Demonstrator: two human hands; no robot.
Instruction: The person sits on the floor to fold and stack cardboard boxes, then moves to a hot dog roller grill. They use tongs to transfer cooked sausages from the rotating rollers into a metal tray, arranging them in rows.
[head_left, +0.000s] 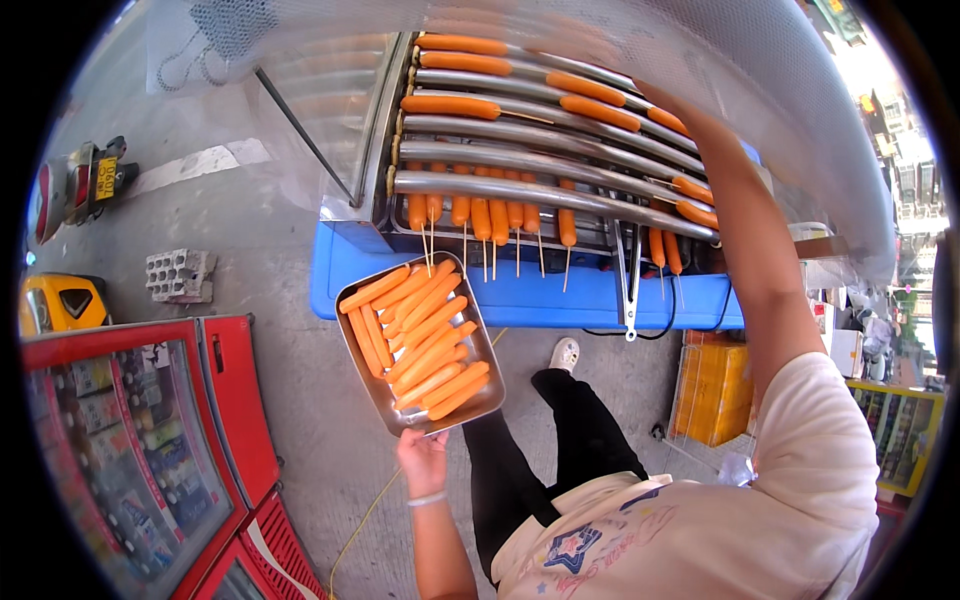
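Observation:
My left hand (424, 456) grips the near edge of a metal tray (386, 411), which is heaped with orange sausages (431, 330) without visible sticks. The tray is tilted in view, its far end by the front of a roller grill (540, 184). Several sausages (600, 112) lie along the steel rollers, some with sticks. Below the front roller, skewered sausages (480, 217) lie side by side, sticks pointing towards me. My right forearm (750, 202) reaches over the grill's right side. The right hand is hidden behind translucent plastic sheeting (780, 112).
The grill stands on a blue table (525, 300). Metal tongs (628, 292) hang over its front edge, beside a black cable (671, 307). A red glass-door drinks fridge (232, 405) is at left, a yellow box (716, 394) at right. A yellow cord (367, 517) crosses the floor.

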